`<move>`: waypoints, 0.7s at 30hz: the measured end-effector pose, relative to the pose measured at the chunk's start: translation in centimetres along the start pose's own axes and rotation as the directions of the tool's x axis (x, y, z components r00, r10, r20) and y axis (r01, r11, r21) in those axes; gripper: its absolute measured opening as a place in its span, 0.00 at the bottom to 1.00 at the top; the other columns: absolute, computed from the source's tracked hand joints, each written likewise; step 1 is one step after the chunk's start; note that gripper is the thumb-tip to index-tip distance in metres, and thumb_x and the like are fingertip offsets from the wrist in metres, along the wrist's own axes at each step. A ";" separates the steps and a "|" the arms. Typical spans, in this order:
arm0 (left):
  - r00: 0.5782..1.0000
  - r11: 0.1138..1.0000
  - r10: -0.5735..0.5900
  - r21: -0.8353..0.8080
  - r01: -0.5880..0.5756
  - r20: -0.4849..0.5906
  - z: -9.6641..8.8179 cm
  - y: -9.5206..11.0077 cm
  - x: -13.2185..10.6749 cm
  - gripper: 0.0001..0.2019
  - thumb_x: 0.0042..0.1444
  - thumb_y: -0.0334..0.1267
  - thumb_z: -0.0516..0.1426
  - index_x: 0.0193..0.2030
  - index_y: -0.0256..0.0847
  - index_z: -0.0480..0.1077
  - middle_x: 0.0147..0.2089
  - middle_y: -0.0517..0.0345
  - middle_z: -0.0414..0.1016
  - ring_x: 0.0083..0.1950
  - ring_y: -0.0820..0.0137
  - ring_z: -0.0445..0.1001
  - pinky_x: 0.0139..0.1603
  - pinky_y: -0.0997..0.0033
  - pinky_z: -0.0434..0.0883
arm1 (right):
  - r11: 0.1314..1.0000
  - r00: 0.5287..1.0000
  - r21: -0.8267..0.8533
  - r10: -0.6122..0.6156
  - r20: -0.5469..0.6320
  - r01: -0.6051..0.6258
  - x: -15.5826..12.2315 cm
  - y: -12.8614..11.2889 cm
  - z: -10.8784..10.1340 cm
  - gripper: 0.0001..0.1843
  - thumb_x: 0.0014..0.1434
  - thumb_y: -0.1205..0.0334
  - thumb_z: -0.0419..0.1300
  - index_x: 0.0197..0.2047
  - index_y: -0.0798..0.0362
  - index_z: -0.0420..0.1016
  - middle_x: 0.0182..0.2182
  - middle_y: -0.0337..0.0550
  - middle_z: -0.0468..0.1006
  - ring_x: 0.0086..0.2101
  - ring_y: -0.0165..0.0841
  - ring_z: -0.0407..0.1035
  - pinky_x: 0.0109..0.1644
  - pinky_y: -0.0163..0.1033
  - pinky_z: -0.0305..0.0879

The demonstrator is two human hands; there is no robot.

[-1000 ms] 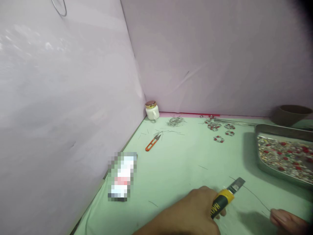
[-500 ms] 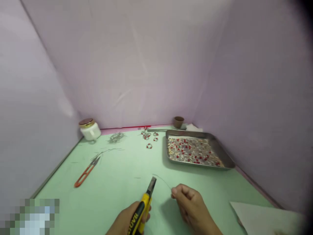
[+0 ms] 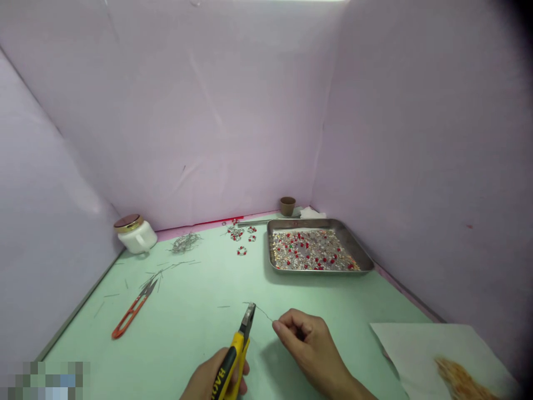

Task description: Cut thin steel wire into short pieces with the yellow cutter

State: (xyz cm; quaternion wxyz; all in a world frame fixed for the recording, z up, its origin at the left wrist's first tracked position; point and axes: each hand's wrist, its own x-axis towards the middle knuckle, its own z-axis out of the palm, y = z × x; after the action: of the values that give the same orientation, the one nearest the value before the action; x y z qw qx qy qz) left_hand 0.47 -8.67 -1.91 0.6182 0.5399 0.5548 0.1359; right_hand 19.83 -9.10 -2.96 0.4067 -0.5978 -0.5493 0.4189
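At lower centre: pliers (image 3: pixel 236 353) on thin wire (image 3: pixel 263 313)

Right of centre, metal tray (image 3: pixel 355 245) holds small beads (image 3: pixel 306 251), many red. Brown cup (image 3: pixel 287 207) behind, lidded white jar (image 3: pixel 139 238) at left: contents not visible. Wire grey, slightly bent, crossing pliers' tip. Left hand (image 3: pixel 211 372) closed round pliers, hiding handles; right hand (image 3: pixel 310 340) pinches wire, fingertips together. Orange snips (image 3: pixel 120 330) lie lower left.

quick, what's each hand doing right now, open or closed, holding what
Left hand: closed around the yellow-and-black pliers.
Right hand: thumb and forefinger closed, pinching a thin wire.
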 end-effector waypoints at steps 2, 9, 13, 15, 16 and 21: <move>1.000 0.998 0.029 0.065 -0.028 -0.011 0.2 0.2 -0.2 0.10 0.33 0.30 0.52 0.28 0.40 0.64 0.23 0.63 0.64 0.25 0.73 0.59 0.27 0.74 0.59 | 1.000 1.000 0.004 -0.007 0.015 0.007 0.0 0.1 0.1 0.15 0.51 0.54 0.53 0.21 0.57 0.66 0.15 0.34 0.58 0.19 0.25 0.52 0.23 0.31 0.50; 0.975 0.982 0.158 0.123 -0.139 -0.156 -0.9 1.2 -2.0 0.14 0.29 0.25 0.48 0.27 0.41 0.60 0.26 0.64 0.63 0.26 0.72 0.63 0.25 0.74 0.61 | 0.989 0.984 0.135 0.037 0.173 -0.061 1.2 0.3 -1.9 0.22 0.56 0.48 0.45 0.30 0.57 0.71 0.17 0.36 0.64 0.17 0.26 0.57 0.20 0.31 0.51; 0.962 0.957 0.273 0.091 -0.274 0.020 -4.6 0.5 -3.5 0.10 0.34 0.26 0.49 0.27 0.42 0.58 0.24 0.64 0.63 0.25 0.72 0.63 0.26 0.73 0.62 | 0.973 0.996 -0.212 -0.086 0.038 0.092 2.3 0.5 -3.8 0.11 0.52 0.56 0.53 0.30 0.53 0.72 0.26 0.39 0.72 0.23 0.28 0.62 0.27 0.33 0.55; 0.953 0.948 0.283 0.118 -0.295 0.109 -6.4 -0.2 -4.1 0.14 0.36 0.27 0.50 0.33 0.43 0.58 0.30 0.61 0.66 0.28 0.71 0.64 0.30 0.71 0.64 | 0.895 0.986 -0.415 -0.136 0.095 0.164 2.3 0.7 -3.9 0.06 0.50 0.60 0.56 0.30 0.51 0.72 0.28 0.37 0.73 0.25 0.28 0.63 0.31 0.33 0.55; 0.943 0.942 0.297 0.118 -0.315 0.147 -7.1 -0.5 -4.3 0.15 0.37 0.28 0.51 0.35 0.43 0.58 0.31 0.60 0.66 0.28 0.70 0.64 0.30 0.71 0.64 | 0.854 0.980 -0.484 -0.140 0.140 0.191 2.3 0.9 -3.8 0.05 0.50 0.61 0.57 0.30 0.50 0.72 0.29 0.37 0.73 0.26 0.28 0.64 0.31 0.33 0.54; 0.922 0.930 0.342 0.078 -0.360 0.179 -8.6 -0.9 -4.4 0.19 0.41 0.34 0.53 0.43 0.45 0.54 0.40 0.55 0.64 0.30 0.70 0.63 0.30 0.70 0.63 | 0.637 0.959 -0.722 -0.112 0.261 0.271 1.8 1.6 -2.3 0.08 0.54 0.66 0.51 0.33 0.50 0.71 0.33 0.39 0.72 0.31 0.29 0.67 0.29 0.33 0.50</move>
State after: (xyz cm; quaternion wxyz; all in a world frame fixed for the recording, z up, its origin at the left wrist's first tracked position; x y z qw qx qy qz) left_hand -8.57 -7.92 1.46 0.5963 0.6731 0.4034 0.1694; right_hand 22.54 -7.49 -3.81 0.1108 -0.6066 -0.7698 0.1646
